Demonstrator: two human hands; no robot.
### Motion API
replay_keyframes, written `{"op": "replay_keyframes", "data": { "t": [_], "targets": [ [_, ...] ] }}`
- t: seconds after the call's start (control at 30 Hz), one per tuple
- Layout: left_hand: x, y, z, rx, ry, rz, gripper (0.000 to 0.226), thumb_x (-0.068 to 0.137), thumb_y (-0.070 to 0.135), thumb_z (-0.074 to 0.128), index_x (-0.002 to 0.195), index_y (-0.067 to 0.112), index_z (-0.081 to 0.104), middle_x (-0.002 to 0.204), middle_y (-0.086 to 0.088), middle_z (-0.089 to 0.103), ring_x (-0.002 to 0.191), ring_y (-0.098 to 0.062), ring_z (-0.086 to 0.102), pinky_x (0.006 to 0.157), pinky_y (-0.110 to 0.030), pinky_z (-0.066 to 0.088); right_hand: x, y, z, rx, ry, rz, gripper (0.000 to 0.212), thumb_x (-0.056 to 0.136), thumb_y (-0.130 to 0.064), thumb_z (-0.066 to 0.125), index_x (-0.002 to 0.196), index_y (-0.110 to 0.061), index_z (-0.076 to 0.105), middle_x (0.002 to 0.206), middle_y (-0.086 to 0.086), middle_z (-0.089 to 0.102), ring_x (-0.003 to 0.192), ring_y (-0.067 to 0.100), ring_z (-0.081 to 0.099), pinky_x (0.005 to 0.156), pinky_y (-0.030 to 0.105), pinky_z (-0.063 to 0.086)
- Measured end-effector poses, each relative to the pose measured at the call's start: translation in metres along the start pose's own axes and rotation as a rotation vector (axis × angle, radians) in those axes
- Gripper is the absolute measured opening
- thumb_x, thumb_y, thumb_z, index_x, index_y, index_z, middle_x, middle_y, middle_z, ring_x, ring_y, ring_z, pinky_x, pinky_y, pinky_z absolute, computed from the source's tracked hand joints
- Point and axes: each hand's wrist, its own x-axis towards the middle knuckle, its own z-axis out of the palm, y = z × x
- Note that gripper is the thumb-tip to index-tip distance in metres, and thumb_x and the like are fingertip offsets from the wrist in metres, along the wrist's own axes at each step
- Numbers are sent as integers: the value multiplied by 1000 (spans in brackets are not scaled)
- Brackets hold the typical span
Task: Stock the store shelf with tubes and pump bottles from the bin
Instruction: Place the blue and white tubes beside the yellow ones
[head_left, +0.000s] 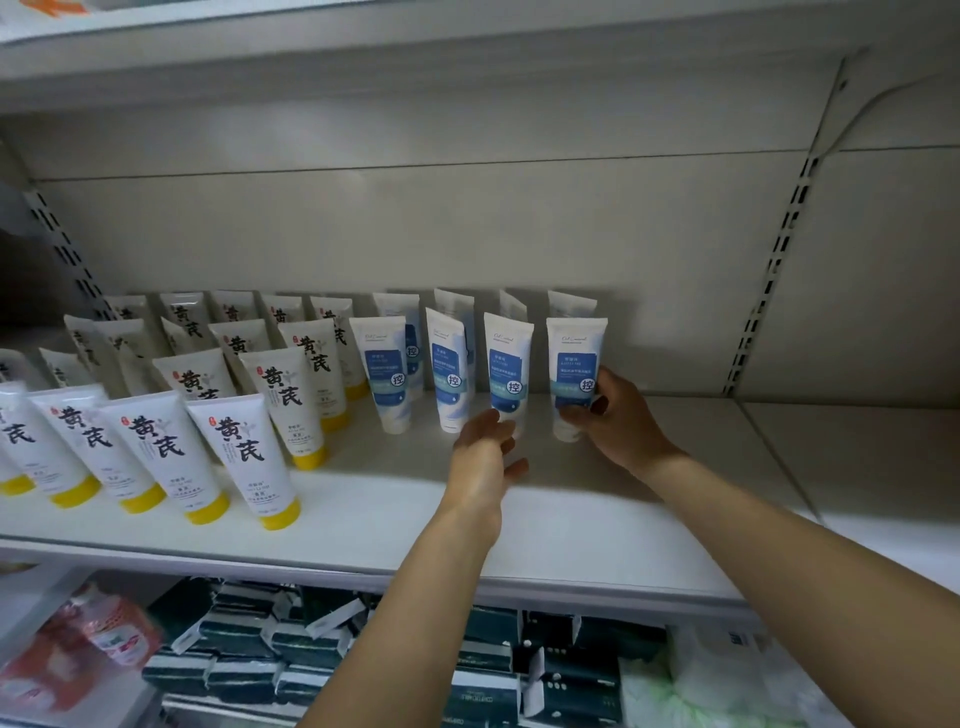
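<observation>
Two hands reach onto the shelf (363, 499). The right hand (621, 421) grips the rightmost blue tube (574, 374), standing upright; the left hand (480, 457), fingers loosely spread, touches the neighbouring blue tube (506, 364).

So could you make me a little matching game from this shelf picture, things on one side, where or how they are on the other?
Things:
1. yellow-capped tubes
2. rightmost blue-label tube
3. left hand
4. dark packs

Places or states:
A. on the lower shelf
B. gripped by the right hand
C. standing at the shelf's left
D. open, beside a blue-label tube

Pairs: 1-C, 2-B, 3-D, 4-A
</observation>
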Motion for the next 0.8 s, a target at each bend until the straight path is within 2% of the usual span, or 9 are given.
{"op": "replay_keyframes", "data": {
  "t": [0.13,0.23,0.33,0.47,0.57,0.63,0.7,0.8],
  "targets": [
    [0,2,1,1,-5,-6,25,97,9,48,121,16,53,109,-6,59,113,-29,54,88,-41,51,2,-2,-5,13,-36,0,42,79,5,69,116,-12,60,104,-1,66,85,5,62,73,18,46],
    [-1,1,2,4,-1,-14,26,97,10,48,123,15,53,117,-9,58,114,-29,54,89,-42,51,3,-4,-7,31,-68,-2,44,80,7,68,118,-13,58,109,1,66,94,11,63,78,14,48],
    [-2,1,3,-7,-5,-24,28,98,11,49,125,16,52,120,-10,58,116,-29,54,91,-43,51,2,-4,-7,40,-72,4,45,80,6,68,120,-11,58,112,4,66,98,17,64,82,21,50],
    [-5,2,2,-26,4,-39,23,97,11,50,120,17,53,114,-9,59,113,-28,55,90,-44,51,-2,-5,-7,6,-37,55,40,80,0,71,118,-7,59,108,3,65,96,18,62,73,16,48],
    [-8,4,1,-45,6,-53,25,98,12,50,122,14,54,117,-12,59,109,-28,57,84,-42,53,-9,-2,-6,-64,29,125,40,80,-6,73,117,-7,58,110,4,62,99,20,59,79,25,43],
    [-11,5,0,-69,7,-55,27,98,12,50,124,12,55,118,-13,60,101,-26,60,78,-40,55,-16,0,-7,-117,77,189,41,79,-12,75,116,-11,56,108,4,59,97,21,57,78,26,41],
    [-17,5,0,-104,1,-49,27,99,13,49,125,10,55,117,-13,60,95,-24,63,76,-39,55,-25,-1,-10,-139,106,232,34,81,-16,72,111,-12,57,102,5,60,92,23,58,75,27,42],
    [-28,2,-2,-160,-14,-40,26,100,14,47,124,9,56,112,-13,66,91,-23,66,76,-38,55,-41,-7,-15,-138,84,257,10,87,-18,63,98,-18,64,96,2,65,87,20,60,75,26,45]
  ]
}}
